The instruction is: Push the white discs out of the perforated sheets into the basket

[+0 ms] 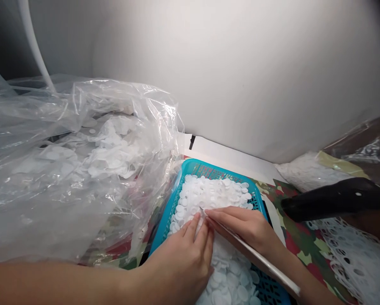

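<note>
Resting the left hand [190, 254] low over white discs [230, 279]; cannot tell whether grasping anything there. Gripping a slim tool [260, 257] in the right hand [253, 226], with its tip just beyond the left fingertips. Heaped inside a blue basket [164, 224]. Beyond, left, crumpled beside the basket: a clear bag [155, 99]. Farthest back: a pale wall [234, 63].
</note>
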Motion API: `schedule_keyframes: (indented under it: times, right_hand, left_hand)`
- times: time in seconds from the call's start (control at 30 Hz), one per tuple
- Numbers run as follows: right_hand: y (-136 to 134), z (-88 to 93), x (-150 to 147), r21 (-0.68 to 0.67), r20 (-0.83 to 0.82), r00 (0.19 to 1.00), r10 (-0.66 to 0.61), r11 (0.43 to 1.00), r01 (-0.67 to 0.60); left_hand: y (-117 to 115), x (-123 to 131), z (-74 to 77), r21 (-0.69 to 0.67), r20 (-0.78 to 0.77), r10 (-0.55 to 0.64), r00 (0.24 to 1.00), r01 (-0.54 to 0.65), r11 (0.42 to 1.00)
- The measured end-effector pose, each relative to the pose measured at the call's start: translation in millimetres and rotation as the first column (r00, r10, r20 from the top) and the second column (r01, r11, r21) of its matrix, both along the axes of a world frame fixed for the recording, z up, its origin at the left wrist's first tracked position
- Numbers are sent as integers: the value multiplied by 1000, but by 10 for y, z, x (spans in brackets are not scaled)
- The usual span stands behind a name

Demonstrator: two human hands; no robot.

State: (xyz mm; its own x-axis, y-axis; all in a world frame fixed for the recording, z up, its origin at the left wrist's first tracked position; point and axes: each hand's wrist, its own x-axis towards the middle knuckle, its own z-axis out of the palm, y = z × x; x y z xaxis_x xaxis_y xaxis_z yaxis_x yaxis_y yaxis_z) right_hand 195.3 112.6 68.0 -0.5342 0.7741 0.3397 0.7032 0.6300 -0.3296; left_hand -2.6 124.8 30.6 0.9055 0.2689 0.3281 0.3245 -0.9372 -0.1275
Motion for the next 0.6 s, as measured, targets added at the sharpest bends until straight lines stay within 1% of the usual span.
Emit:
schedule_keyframes:
  times: [0.2, 0.4, 0.5, 0.6]
  right_hand:
    - [-43, -25, 31, 6, 22, 999, 32, 999, -32]
    - [-23, -17, 32, 19, 68, 997, 36, 999, -38]
    - [-3, -6, 4, 0, 109, 994, 28, 1000, -28]
    - [20, 1, -27, -30, 156, 988, 5, 1000, -1]
  left_hand:
    - [3, -2, -22, -10, -15, 1, 1000, -1, 1000]
    - [11, 4, -14, -8, -16, 0, 1000, 0, 1000]
    - [12, -1, -9, 15, -45, -14, 999, 15, 1000]
    - [9, -4, -13, 35, -37, -5, 999, 7, 999]
